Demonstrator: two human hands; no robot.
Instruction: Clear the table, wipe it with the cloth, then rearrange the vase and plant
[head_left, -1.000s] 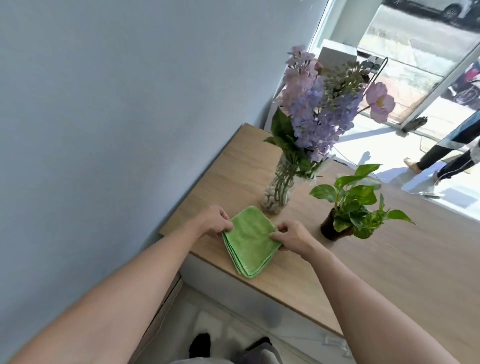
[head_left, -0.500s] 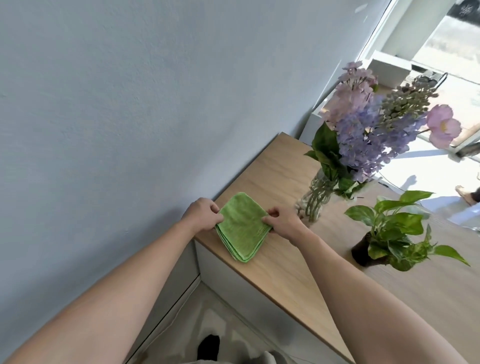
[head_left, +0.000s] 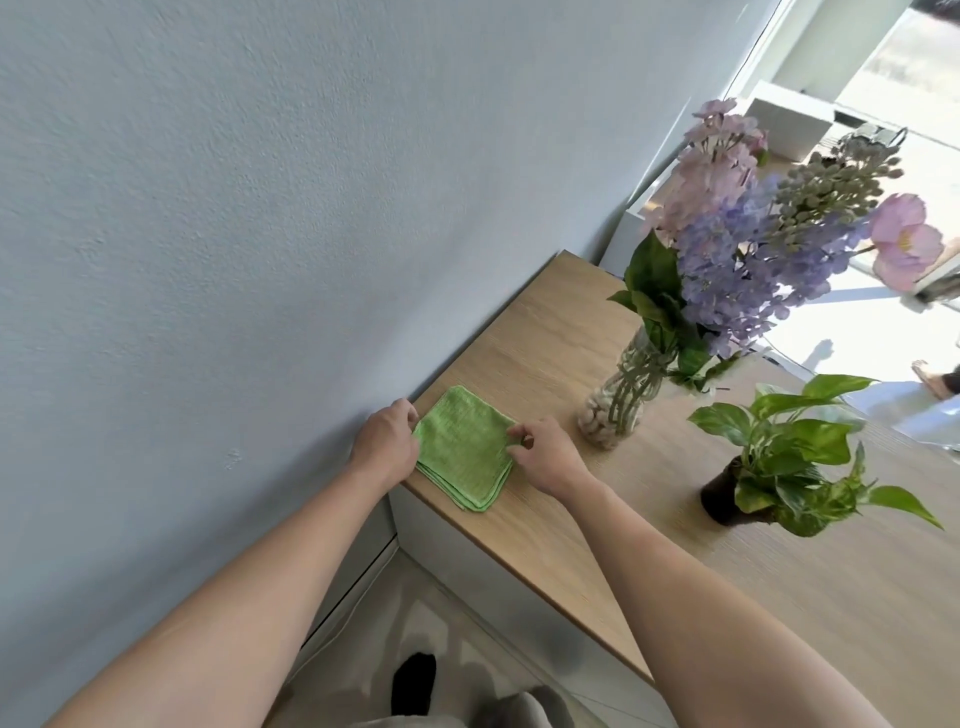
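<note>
We see a folded green microfibre cloth (head_left: 464, 457) lying flat at the near corner of the wooden worktop (head_left: 545, 332), close to the edge that runs along the grey wall (head_left: 260, 208). Our left hand (head_left: 387, 446) grips the cloth's left edge, fingers curled onto it; our right hand (head_left: 545, 457) pinches its right edge between thumb and fingertips. Just beyond the right hand stands a clear glass vase (head_left: 621, 402) with pebbles at its bottom, holding purple and pink flowers (head_left: 748, 260). Farther along the worktop, apart from the vase, sits a potted pothos plant (head_left: 789, 457) in a dark pot.
</note>
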